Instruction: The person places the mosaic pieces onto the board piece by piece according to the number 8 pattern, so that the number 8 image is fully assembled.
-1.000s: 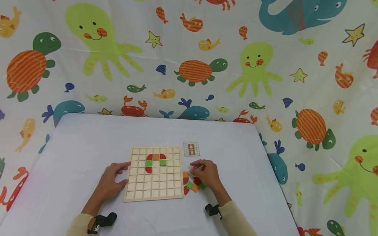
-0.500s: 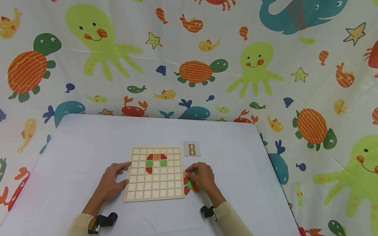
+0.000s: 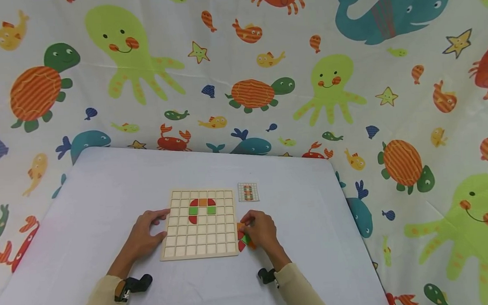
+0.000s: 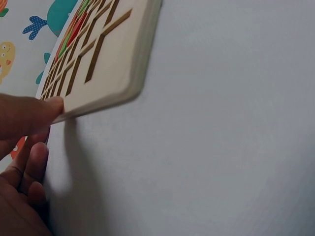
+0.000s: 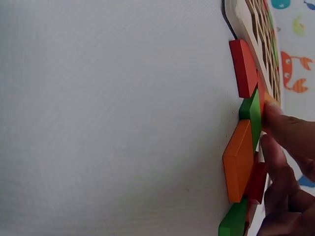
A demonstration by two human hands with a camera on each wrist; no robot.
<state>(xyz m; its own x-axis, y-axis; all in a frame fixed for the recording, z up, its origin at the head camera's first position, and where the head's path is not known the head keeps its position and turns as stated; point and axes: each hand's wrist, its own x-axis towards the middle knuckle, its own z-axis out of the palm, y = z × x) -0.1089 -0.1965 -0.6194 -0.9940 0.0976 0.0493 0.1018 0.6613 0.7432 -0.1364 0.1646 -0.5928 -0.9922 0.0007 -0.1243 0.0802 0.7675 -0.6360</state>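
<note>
A wooden grid board (image 3: pixel 199 239) lies flat on the table, with red, orange and green blocks in its upper cells. My left hand (image 3: pixel 144 235) rests along the board's left edge, thumb and index finger spread apart; the left wrist view has the thumb (image 4: pixel 49 110) touching the rim. Beside the board's right edge, my right hand (image 3: pixel 263 229) pinches an orange block (image 5: pixel 269 99) between thumb and fingers; the hand partly hides it. Loose around it lie a red block (image 5: pixel 243 69), a green block (image 5: pixel 252 114) and another orange block (image 5: pixel 237 161).
Behind the right hand, a small pattern card (image 3: pixel 248 192) lies near the board's upper right corner. More loose blocks, among them a green block (image 5: pixel 233 219), lie under the right hand. A sea-animal curtain (image 3: pixel 254 54) hangs behind the white table (image 3: pixel 124 178).
My right hand has moved left and down from above the loose blocks to the orange block by the board's edge. The left hand and the board keep their places.
</note>
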